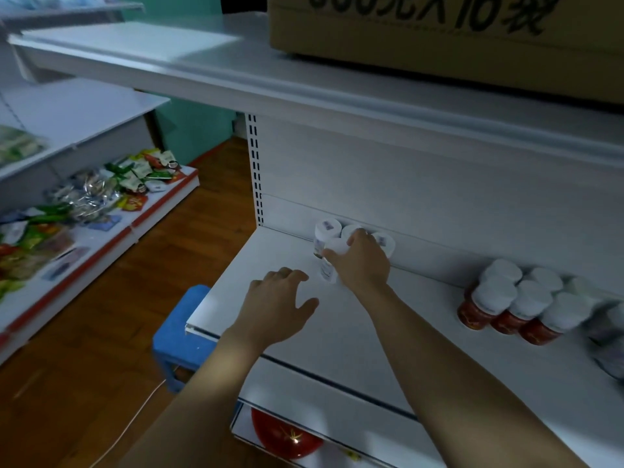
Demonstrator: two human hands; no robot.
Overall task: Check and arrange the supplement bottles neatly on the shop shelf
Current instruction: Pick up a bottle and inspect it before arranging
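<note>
A small group of white supplement bottles (325,231) stands at the back left of the white shelf (256,261), against the back panel. My right hand (363,261) grips one white-capped bottle (332,256) at the front of that group, fingers curled over its cap and side. To the left of that bottle, my left hand (280,305) hovers just above the shelf with relaxed, spread fingers, holding nothing. Several red bottles with white caps (506,309) stand in rows at the right of the same shelf.
A cardboard box (439,38) sits on the upper shelf. More pale bottles (611,336) crowd the far right edge. A blue stool (182,332) stands on the wooden floor at the shelf's left end. Snack packets (101,190) fill the left shelving. A red round object (287,439) lies below.
</note>
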